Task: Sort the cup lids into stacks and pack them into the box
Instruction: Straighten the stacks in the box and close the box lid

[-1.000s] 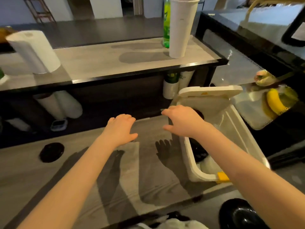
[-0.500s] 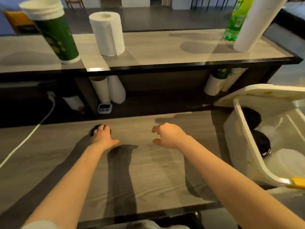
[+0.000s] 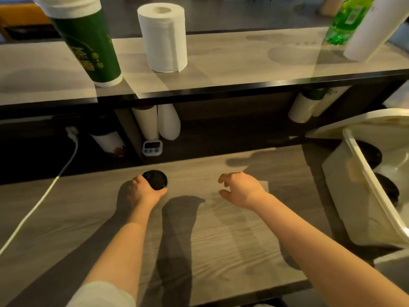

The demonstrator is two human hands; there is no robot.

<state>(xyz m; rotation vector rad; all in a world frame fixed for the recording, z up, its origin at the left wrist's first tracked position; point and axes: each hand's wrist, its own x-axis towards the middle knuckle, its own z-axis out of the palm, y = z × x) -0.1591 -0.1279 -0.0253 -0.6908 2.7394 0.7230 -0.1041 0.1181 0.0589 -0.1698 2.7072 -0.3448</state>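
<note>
Head view looks down on our two bare arms stretched over the work surface. Our left hand (image 3: 141, 193) curls over the near edge of a black round plastic cup lid (image 3: 156, 179), thumb on one side and fingers on the other, so the lid is pinched at the rim. We cannot quite tell whether it has left the surface, as the hand hides its near half. Our right hand (image 3: 241, 189) hovers well apart to the right, fingers loosely bent and holding nothing. Both are above the grey wood-grain counter (image 3: 199, 240), and the lid sits toward its far edge.

We judge the lid light, thin and springy, glossy enough to slip, and likely to buckle if squeezed across the middle. Taking it by opposite points of the rim, as the left hand does, looks right, and a gentle pinch should do.

At the right, by the counter's end, is the white plastic box (image 3: 354, 207), its hinged white cover (image 3: 365, 120) swung up, with at least two dark lids (image 3: 371, 155) already inside. This one should go there too, nested on its fellows. Beyond, a raised shelf (image 3: 221, 63) carries a green paper cup stack (image 3: 88, 45), a white paper towel roll (image 3: 164, 38) and a green bottle (image 3: 345, 21).
</note>
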